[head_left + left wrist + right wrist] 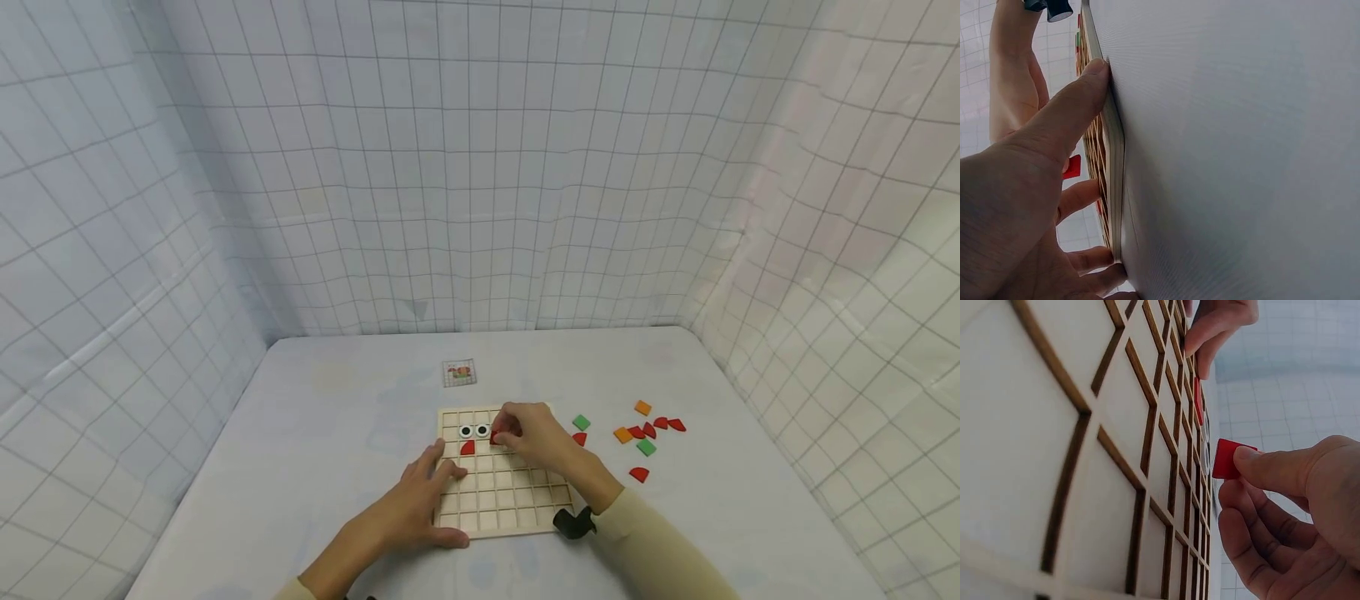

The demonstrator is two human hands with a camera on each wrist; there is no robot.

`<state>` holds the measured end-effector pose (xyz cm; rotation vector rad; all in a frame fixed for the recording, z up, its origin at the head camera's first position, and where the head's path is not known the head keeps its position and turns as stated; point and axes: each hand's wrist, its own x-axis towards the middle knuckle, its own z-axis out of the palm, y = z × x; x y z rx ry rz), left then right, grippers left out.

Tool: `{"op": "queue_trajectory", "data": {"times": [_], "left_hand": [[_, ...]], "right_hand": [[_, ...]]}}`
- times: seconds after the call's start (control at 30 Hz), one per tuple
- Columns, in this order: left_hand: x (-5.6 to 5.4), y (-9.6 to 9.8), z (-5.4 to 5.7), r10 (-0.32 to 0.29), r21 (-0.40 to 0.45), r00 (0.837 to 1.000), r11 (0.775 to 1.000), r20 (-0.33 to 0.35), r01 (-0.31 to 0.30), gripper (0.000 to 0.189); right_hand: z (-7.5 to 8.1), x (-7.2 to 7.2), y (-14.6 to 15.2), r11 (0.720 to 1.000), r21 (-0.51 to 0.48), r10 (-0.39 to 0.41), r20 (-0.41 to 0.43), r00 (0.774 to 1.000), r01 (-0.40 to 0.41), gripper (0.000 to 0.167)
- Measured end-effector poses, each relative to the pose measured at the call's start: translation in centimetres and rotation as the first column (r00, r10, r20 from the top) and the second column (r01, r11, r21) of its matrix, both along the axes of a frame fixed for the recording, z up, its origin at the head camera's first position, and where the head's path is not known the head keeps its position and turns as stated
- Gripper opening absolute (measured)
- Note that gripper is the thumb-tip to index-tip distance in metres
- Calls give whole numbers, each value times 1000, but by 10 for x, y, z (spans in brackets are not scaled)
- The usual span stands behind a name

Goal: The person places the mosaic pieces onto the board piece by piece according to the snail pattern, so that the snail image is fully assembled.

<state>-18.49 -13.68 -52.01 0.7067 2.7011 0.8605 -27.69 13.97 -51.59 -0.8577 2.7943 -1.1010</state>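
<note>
Right fingers point(1270, 467) pinch a red tile point(1226, 456), best lowered level; spread left fingers point(430, 458) touch the grid board's point(487, 502) left edge.

My left hand point(422, 502) blocks the left edge of the grid board point(487, 502); my right hand point(534, 435) and forearm point(594, 482) bar its right part. Loose tiles point(647, 447) clutter the worktop point(300, 450) to the right. Farther left I have free room; 1 card point(459, 372) lies beyond the board.
</note>
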Motion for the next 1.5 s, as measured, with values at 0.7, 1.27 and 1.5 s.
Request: {"op": "queue_trajectory", "data": {"times": [0.7, 1.27, 1.5], "left_hand": [[2, 1, 0, -7, -3, 1000, 1000, -4, 7, 86], [2, 0, 1, 3, -8, 1000, 1000, -12, -3, 87], [2, 0, 2, 7, -8, 1000, 1000, 2, -7, 86]], "right_hand": [[-6, -2, -18, 1000, 18, 17, 5, 1000, -17, 5], [-6, -1, -26, 1000, 21, 3, 7, 1000, -3, 8], [-5, -2, -28, 998, 56, -16, -19, 1000, 17, 6]]}}
